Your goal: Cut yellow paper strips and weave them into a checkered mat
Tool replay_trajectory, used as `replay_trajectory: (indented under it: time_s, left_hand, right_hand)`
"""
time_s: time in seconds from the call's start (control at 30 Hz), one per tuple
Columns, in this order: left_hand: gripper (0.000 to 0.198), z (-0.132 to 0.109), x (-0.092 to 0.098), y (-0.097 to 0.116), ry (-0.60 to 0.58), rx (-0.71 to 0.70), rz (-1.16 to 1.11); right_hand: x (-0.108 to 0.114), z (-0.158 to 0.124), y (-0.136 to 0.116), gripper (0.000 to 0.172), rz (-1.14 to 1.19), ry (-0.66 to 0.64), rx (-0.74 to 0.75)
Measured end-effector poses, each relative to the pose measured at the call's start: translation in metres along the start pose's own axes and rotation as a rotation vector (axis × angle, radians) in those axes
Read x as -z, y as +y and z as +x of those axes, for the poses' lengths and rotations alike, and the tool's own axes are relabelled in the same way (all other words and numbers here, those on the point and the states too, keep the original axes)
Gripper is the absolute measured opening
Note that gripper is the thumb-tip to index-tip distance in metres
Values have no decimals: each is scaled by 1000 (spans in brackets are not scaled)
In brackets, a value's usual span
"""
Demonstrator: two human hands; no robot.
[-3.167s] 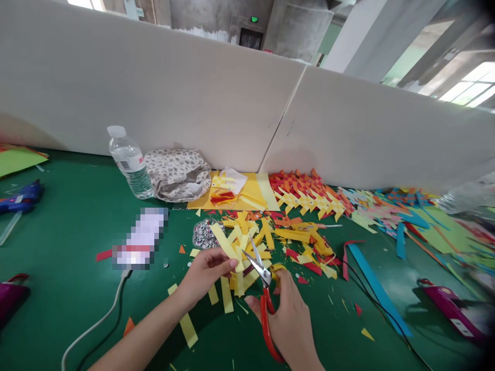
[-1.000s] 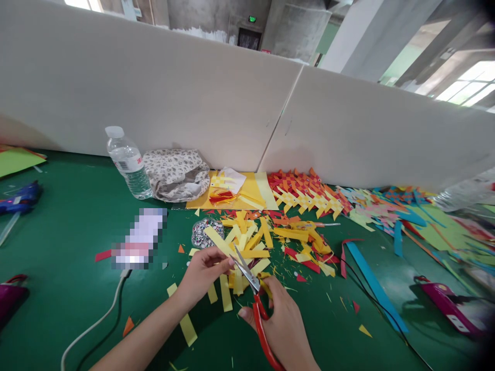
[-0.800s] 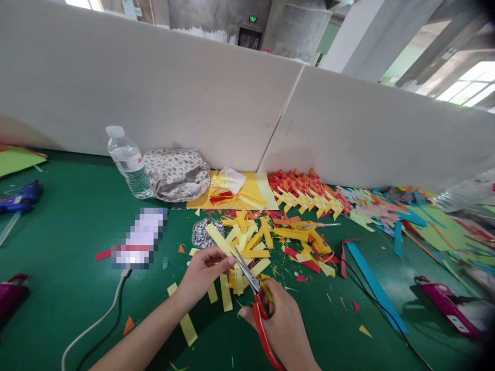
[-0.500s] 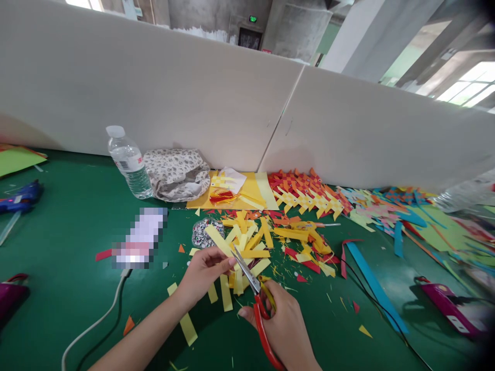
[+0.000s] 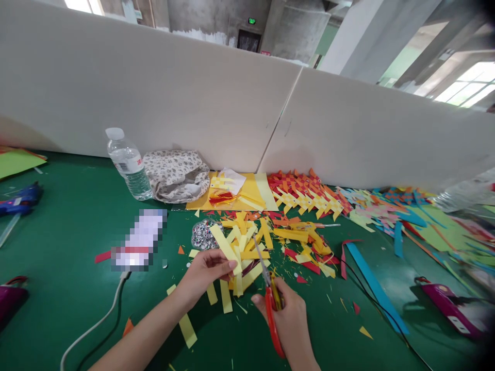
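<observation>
Between thumb and fingers, my left hand [image 5: 209, 270] pinches a pale yellow paper strip [image 5: 226, 246] over the pile. My right hand [image 5: 286, 314] grips scissors [image 5: 273, 314] with red and yellow handles. Their blades point up and away, a little right of the strip and apart from it. Under both hands lies a heap of yellow paper strips [image 5: 266, 234]. Beside it sits a clear bag of small black-and-white beads or eyes [image 5: 203, 234], its exact contents too small to tell.
A water bottle [image 5: 131, 167] and a patterned cloth bag [image 5: 176, 175] stand by the white partition [image 5: 193, 98]. Woven paper fish shapes [image 5: 305, 190] lie at the back. A phone [image 5: 141, 239] with a cable is left, a blue glue gun [image 5: 19, 201] farther left, a purple device [image 5: 450, 306] right.
The scissors in my right hand have moved to the right, away from the strip. The strip in my left hand has tilted more upright, and a thin sliver lies below it.
</observation>
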State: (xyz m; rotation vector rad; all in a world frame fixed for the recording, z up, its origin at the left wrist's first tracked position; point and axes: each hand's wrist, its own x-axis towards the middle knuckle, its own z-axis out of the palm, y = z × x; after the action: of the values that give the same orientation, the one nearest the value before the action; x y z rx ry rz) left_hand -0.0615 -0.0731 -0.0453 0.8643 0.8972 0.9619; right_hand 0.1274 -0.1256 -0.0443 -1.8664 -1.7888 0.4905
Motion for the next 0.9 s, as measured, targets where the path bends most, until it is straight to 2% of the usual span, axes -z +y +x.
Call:
replay_trajectory:
  time_s: [0.13, 0.23, 0.33, 0.5, 0.73, 0.9]
  left_hand:
    - [16, 2, 2, 0, -27, 82, 26]
    - [18, 2, 0, 0, -48, 113, 52]
    - [23, 2, -3, -1, -49, 96, 68]
    - [25, 1, -6, 0, -29, 59, 110]
    - [26, 2, -6, 1, 17, -1, 146]
    - [28, 1, -6, 3, 13, 4, 117]
  right_hand:
    - [7, 12, 7, 28, 113, 55, -106]
    - [10, 18, 7, 22, 139, 4, -121]
    - [9, 15, 0, 20, -3, -56, -71]
    - [3, 1, -11, 20, -179, -56, 18]
    - [-2, -3, -10, 20, -196, -70, -9]
    - [-5, -5, -9, 21, -107, -71, -28]
